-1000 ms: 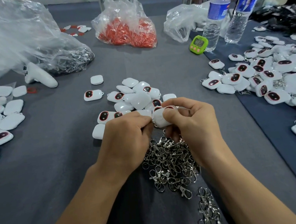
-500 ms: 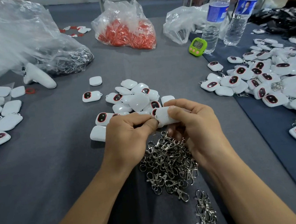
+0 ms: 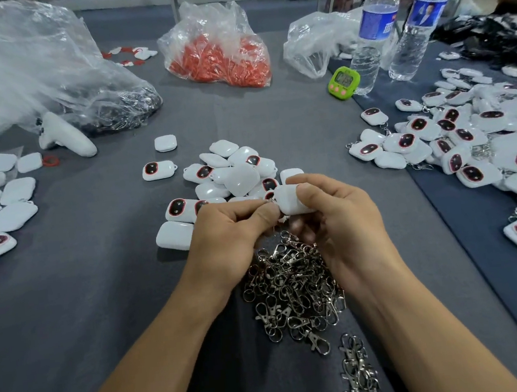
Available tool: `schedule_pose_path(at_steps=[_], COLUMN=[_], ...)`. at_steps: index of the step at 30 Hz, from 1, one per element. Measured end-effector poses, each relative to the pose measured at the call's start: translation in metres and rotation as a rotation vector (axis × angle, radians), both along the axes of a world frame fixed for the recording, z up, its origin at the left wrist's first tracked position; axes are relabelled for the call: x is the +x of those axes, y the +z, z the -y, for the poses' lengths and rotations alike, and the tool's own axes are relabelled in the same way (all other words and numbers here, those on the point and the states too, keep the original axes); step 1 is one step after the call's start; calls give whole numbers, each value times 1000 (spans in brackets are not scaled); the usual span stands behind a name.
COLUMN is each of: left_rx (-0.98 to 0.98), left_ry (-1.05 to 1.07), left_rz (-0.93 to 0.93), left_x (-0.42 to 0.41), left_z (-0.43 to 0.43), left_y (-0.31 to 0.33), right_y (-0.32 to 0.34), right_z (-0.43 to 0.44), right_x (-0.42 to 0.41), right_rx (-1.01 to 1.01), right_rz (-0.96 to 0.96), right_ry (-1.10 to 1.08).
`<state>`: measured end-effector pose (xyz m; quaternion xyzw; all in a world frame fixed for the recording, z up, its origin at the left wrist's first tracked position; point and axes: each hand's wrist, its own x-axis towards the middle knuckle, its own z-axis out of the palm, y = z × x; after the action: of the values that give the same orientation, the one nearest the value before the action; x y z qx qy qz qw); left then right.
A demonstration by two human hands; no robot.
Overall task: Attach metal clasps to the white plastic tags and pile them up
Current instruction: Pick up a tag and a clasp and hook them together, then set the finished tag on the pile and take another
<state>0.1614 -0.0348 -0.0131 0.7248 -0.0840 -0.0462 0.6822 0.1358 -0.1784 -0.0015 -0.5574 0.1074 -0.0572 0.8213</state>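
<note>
My right hand [image 3: 342, 219] grips a white plastic tag [image 3: 288, 200] between thumb and fingers, just above a heap of loose metal clasps [image 3: 292, 288]. My left hand [image 3: 232, 233] pinches a small metal clasp [image 3: 270, 201] against the tag's left edge; most of that clasp is hidden by my fingers. Behind my hands lies a pile of white tags [image 3: 232, 173], some showing red-rimmed dark windows. To the right, on the darker blue cloth, spreads a large pile of tags with clasps attached [image 3: 468, 141].
More white tags [image 3: 0, 207] lie at the left edge. At the back stand a bag of red parts [image 3: 220, 56], big clear bags [image 3: 31, 76], a white controller [image 3: 62, 136], a green timer [image 3: 343, 82] and two water bottles [image 3: 392, 28]. A second string of clasps [image 3: 359, 373] lies near me.
Both hands stay together on the tag, shifting slightly. The tag has turned a little in my right hand, and my left fingers have worked along its left edge.
</note>
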Motion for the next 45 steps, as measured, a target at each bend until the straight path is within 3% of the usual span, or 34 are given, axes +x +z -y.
schedule_pose_path(at_steps=[3, 7, 9, 11, 14, 19, 22, 24, 28, 30, 37, 39, 40, 43, 45], left_rx=[138, 633, 857, 958, 878, 112, -74, 29, 690, 841, 621, 589, 581, 577, 613], left_ry=[60, 135, 126, 130, 163, 28, -11, 40, 113, 92, 232, 255, 272, 271, 232], left_rz=[153, 559, 672, 711, 703, 128, -6, 84, 597, 735, 533, 482, 474, 498, 516], left_x=[-2, -4, -4, -5, -5, 5, 4, 3, -1, -3, 0, 0, 0, -1, -1], left_z=[-2, -6, -8, -8, -6, -5, -1, -2, -9, -11, -7, -6, -6, -6, -5], left_y=[-1, -3, -4, -4, -5, -4, -3, -4, -6, -8, -10, -11, -11, -12, -12], right_y=[-1, -6, -10, -11, -10, -3, -2, -4, -11, -15, -6, 1, 5, 17, 17], right_z=[-1, -6, -11, -14, -13, -4, -1, -1, -10, -15, 8, 22, 30, 59, 71], right_x=[-1, -1, -2, -2, -1, 1, 1, 0, -3, -4, 0, 0, -1, -7, -10], right_rx=[-19, -142, -226, -330, -328, -51, 28, -22, -350, -510, -521, -409, -253, 510, 655], right_rz=[6, 26, 29, 42, 60, 26, -5, 25, 108, 118, -3, 1, 20, 143, 190], right_ry=[-17, -62, -76, -91, -103, -24, 17, -3, -89, -107, -46, -61, -106, -237, -261])
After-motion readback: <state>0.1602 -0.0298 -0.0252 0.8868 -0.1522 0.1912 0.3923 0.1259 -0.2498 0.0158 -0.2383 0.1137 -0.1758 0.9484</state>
